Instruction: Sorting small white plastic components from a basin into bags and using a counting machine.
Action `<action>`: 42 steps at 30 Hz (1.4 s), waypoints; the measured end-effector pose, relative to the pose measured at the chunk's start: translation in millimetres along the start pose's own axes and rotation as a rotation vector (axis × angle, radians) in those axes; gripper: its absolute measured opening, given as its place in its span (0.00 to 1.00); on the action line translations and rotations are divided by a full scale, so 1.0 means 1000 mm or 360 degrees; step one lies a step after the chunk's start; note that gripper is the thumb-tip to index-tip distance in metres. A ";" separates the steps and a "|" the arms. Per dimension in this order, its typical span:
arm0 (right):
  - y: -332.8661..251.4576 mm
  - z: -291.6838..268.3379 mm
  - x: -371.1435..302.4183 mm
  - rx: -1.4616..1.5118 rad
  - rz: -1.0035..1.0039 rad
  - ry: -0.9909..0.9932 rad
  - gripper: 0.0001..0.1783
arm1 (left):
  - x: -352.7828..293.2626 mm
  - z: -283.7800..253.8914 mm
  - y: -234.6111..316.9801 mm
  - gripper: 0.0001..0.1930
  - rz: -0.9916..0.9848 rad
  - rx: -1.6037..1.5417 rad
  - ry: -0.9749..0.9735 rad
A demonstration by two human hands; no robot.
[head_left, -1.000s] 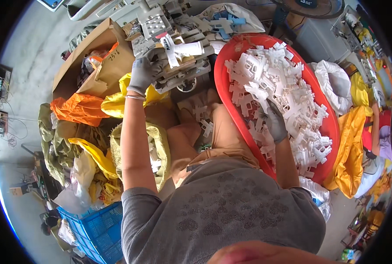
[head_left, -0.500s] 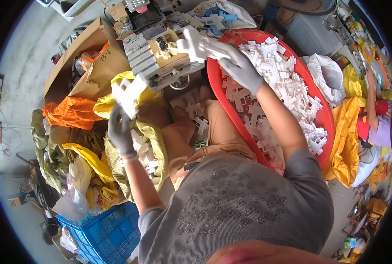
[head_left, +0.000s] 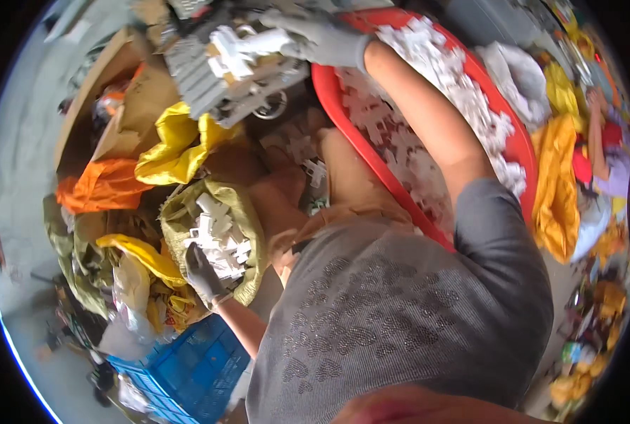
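Left hand [head_left: 203,272], gloved, at the near left rim of the green sack [head_left: 176,219]. Half a second earlier it held a white pistol-shaped piece in the air; now the fingers looked loosely open, with nothing evident in the grasp. One piece [head_left: 212,207] lay at the far side of the sack's mouth, on the heap inside; probably the one let go, though blur left that unsure.

Right hand [head_left: 333,41] had shifted left, from the edge of the red tub [head_left: 521,145] to the grey machine [head_left: 198,74] at the far side. Its fingers reached over one end of another piece [head_left: 236,53], which was at the machine's top. Could not tell whether the hand gripped it or merely pressed.

Judged from this: one piece delivered, its successor at the machine. White stock [head_left: 435,67] remained plentiful in the tub, to the right.
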State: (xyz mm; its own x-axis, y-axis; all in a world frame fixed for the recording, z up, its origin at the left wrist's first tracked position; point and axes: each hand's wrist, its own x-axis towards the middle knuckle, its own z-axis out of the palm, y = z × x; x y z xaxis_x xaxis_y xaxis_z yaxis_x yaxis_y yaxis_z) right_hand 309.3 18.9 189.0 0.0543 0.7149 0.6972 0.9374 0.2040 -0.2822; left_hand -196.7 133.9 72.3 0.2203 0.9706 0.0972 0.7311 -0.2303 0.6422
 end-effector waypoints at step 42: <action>0.011 -0.002 -0.525 0.0197 0.1853 0.0119 0.19 | 0.032 0.071 0.104 0.11 0.0756 -0.0118 -0.0367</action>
State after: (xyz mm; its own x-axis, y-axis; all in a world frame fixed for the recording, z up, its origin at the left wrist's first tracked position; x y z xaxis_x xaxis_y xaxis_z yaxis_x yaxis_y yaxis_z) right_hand 291.8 -355.6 -178.2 0.8811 0.4728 0.0121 0.2693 -0.4806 -0.8346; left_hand -67.8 135.8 87.8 0.6582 0.7180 0.2263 0.4706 -0.6271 0.6207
